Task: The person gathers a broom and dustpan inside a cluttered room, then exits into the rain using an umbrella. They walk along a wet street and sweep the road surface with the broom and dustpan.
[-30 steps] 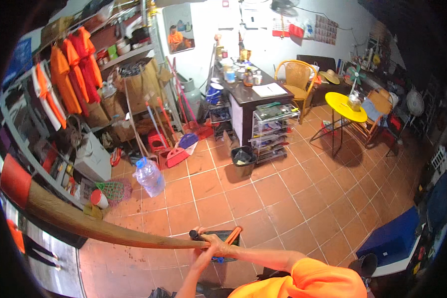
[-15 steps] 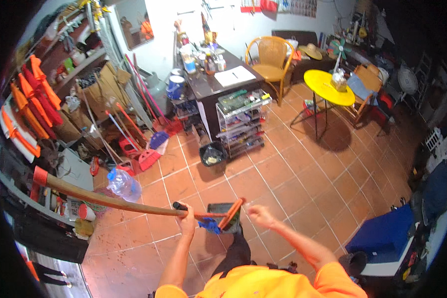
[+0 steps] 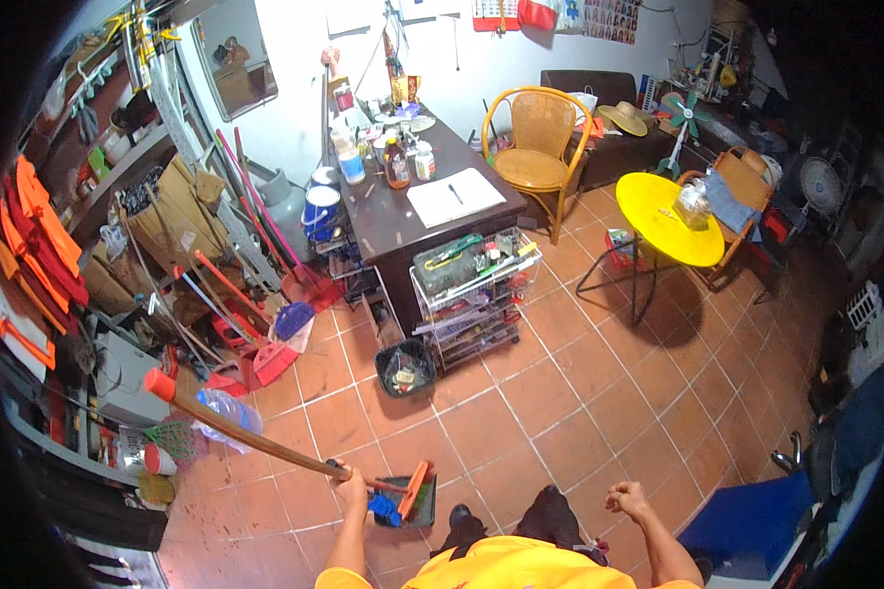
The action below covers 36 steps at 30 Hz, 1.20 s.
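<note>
My left hand [image 3: 352, 482] grips the long wooden handle of a broom [image 3: 255, 442]. The handle has an orange-red cap and slants up to the left. Its orange-backed head with blue bristles [image 3: 401, 496] rests on the tiled floor just in front of my feet, over a dark dustpan-like tray [image 3: 428, 503]. Off to the right at hip height is my right hand [image 3: 627, 499], a loose fist with nothing in it, away from the broom.
A small black bin [image 3: 404, 368] stands ahead by a wire rack [image 3: 473, 294] and a dark desk [image 3: 432, 206]. A plastic water bottle [image 3: 228, 412], brooms and dustpans [image 3: 265, 339] crowd the left wall. A yellow round table [image 3: 670, 221] and wicker chair [image 3: 535, 147] are farther right.
My right hand has let go of the broom and swung out to the right. The broom handle has dropped lower and the view has tilted forward.
</note>
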Motion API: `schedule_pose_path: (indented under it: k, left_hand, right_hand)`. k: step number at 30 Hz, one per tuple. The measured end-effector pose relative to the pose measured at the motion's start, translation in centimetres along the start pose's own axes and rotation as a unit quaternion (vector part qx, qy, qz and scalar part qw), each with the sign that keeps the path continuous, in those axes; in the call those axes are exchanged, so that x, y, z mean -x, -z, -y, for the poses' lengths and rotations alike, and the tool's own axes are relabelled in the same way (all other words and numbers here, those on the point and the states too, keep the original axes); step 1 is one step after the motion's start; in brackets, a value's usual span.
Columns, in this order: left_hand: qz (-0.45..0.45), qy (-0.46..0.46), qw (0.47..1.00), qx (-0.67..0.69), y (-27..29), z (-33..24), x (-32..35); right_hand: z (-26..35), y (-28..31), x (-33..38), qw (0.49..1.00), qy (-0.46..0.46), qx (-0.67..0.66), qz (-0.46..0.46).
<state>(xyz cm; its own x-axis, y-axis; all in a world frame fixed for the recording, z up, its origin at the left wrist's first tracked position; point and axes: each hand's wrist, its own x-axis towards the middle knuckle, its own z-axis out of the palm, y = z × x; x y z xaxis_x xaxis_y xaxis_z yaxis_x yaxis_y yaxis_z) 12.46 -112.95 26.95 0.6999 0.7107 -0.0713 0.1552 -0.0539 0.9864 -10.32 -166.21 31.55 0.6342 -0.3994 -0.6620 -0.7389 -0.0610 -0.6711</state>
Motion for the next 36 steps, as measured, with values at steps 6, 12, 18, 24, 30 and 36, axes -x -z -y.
schedule_pose_path:
  k: [6, 12, 18, 24, 30, 36]
  left_hand:
    - [-0.102, -0.042, 0.98, -0.166, -4.4, 4.0, -3.2]
    - [-0.102, -0.034, 0.944, -0.311, -10.0, 0.1, 0.0]
    - [-0.096, -0.105, 0.945, -0.295, -15.3, -2.6, 3.8]
    - [-0.1, -0.13, 0.95, -0.265, -26.0, -1.7, 6.2]
    - [-0.111, -0.124, 0.961, -0.221, -35.0, 0.5, 7.2]
    - [-0.088, 0.045, 0.966, -0.24, -44.1, -7.6, 8.3]
  right_hand:
    - [4.6, 6.4, -13.1, 0.996, -0.028, -0.039, 0.069]
    - [14.3, 14.5, -27.4, 0.997, 0.033, -0.018, 0.068]
    - [27.6, 18.4, -40.3, 0.984, 0.087, -0.017, 0.157]
    - [42.6, 18.9, -51.2, 0.977, 0.117, 0.033, 0.176]
    - [53.3, 20.8, -58.6, 0.942, 0.23, 0.113, 0.217]
    - [63.1, 21.3, -67.5, 0.955, 0.206, 0.052, 0.208]
